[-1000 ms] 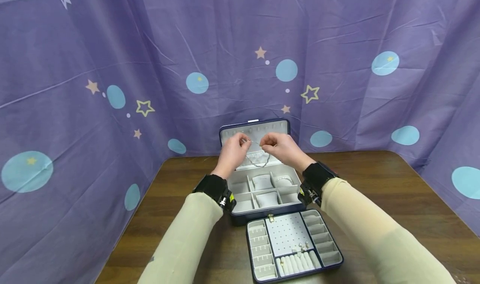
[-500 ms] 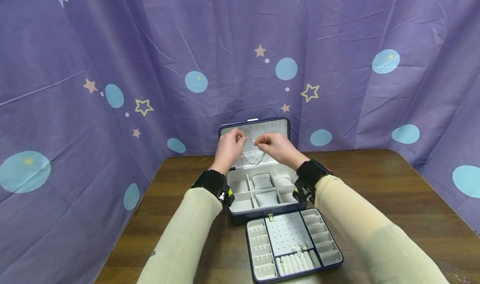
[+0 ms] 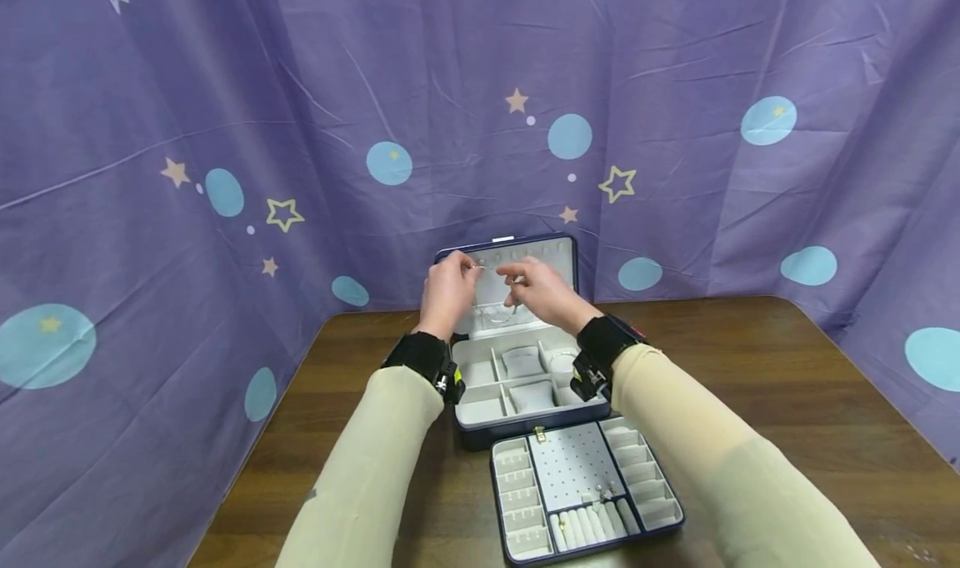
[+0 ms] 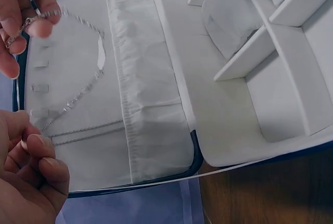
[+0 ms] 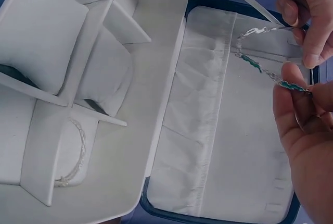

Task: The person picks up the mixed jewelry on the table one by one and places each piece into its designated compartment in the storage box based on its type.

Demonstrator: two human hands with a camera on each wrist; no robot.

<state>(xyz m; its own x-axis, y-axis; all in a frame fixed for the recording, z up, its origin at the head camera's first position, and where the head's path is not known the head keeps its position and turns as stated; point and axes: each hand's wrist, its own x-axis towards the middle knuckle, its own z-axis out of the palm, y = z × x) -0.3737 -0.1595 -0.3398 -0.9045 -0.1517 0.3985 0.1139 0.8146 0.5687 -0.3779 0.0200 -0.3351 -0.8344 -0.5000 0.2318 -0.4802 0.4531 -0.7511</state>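
one bracelet (image 5: 252, 63) is suspended in front of the raised lid (image 5: 244, 166); my left hand (image 3: 447, 294) and right hand (image 3: 552, 294) each pinch an end, probably so its loop hangs spread and untangled.

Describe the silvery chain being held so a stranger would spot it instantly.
Find the open jewelry box on the wooden table. In front of its lid, the left hand and right hand hold up the silvery chain in a drooping loop. Unlike the thin, straight strands against the lid, it looks thicker and curves.
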